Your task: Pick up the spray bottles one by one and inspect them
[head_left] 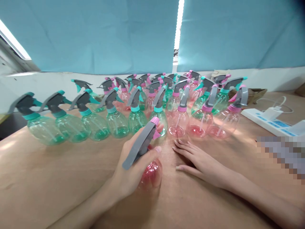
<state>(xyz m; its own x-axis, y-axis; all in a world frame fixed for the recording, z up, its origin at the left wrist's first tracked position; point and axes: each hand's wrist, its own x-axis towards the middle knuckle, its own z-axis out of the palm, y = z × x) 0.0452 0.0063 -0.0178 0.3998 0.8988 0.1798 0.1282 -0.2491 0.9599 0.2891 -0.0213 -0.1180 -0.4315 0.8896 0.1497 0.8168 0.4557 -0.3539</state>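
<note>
My left hand [133,162] is wrapped round the neck of a pink spray bottle [152,175] with a grey and pink trigger head. The bottle stands at the middle of the wooden table, slightly tilted, its lower part showing below my fingers. My right hand [200,159] lies flat with fingers spread on the tabletop, holding nothing. Just beyond its fingertips is a clear pink spray bottle [179,122] in the front row. A green spray bottle [118,122] stands in the same row, left of my left hand.
Several more green and pink spray bottles stand in rows behind. A white power strip [267,122] with a plugged-in charger [275,111] lies at the right. Blue curtains [95,35] hang behind the table [71,178]. A blurred, pixelated patch covers something at the right edge.
</note>
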